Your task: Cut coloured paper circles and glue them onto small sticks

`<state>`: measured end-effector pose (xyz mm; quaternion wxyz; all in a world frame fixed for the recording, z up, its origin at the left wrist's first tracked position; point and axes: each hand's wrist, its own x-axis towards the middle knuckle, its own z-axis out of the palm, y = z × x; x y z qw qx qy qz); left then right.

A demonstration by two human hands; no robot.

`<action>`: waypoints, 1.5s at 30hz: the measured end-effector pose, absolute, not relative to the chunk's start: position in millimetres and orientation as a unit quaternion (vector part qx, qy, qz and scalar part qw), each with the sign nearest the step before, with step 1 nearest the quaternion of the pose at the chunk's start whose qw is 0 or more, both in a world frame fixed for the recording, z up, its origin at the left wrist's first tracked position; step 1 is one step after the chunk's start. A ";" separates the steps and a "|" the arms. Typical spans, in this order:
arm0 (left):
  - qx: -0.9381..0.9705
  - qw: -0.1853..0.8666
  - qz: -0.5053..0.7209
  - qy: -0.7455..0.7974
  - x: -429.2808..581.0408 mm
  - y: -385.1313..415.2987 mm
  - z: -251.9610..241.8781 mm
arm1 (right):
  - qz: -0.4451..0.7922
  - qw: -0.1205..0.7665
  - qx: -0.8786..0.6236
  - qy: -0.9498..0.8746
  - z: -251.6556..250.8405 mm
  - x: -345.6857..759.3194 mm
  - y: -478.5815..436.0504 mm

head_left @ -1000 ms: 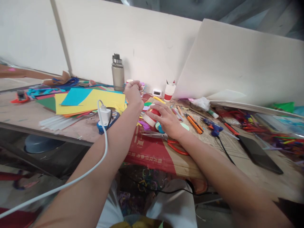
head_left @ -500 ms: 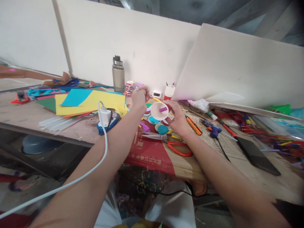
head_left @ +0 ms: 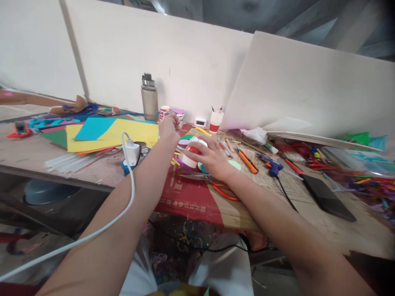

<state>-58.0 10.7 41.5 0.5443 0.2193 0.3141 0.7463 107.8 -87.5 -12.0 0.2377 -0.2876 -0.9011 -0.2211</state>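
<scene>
My right hand (head_left: 213, 158) is wrapped round a white paper cup (head_left: 189, 161) with a red band, tilted with its mouth toward the lower left. My left hand (head_left: 169, 126) is farther back, its fingers curled together; whether anything is between them I cannot make out. Just behind it stand two cups covered in colourful strips, a striped cup (head_left: 164, 110) and a purple-topped cup (head_left: 180, 115). Below the held cup lie scissors (head_left: 226, 193) with orange handles. Coloured paper discs (head_left: 235, 165) lie about the right hand, partly hidden by it.
Yellow paper sheets (head_left: 132, 133) and clear glue sticks (head_left: 68, 161) lie left, near a white plug (head_left: 132, 151) whose cable crosses my left arm. A bottle (head_left: 149, 98) stands behind. To the right are an orange cutter (head_left: 247, 161), a blue glue gun (head_left: 274, 167) and a black phone (head_left: 328, 197).
My right hand has moved left and turned the cup, so its mouth no longer faces me. My left hand has shifted slightly left in view. The whole view has shifted a little.
</scene>
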 end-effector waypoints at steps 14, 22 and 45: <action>0.249 0.509 0.755 0.331 -48.5 11.7 36.6 | -0.201 0.247 -0.214 -0.923 -10.7 105.3 -82.1; 0.262 0.509 0.749 0.335 -46.3 6.8 38.0 | -0.163 0.337 -0.241 -0.895 -7.6 112.3 -78.7; 0.486 0.750 0.390 0.224 -18.0 -11.9 17.4 | 0.025 0.570 -0.395 -0.720 -14.5 140.6 -64.0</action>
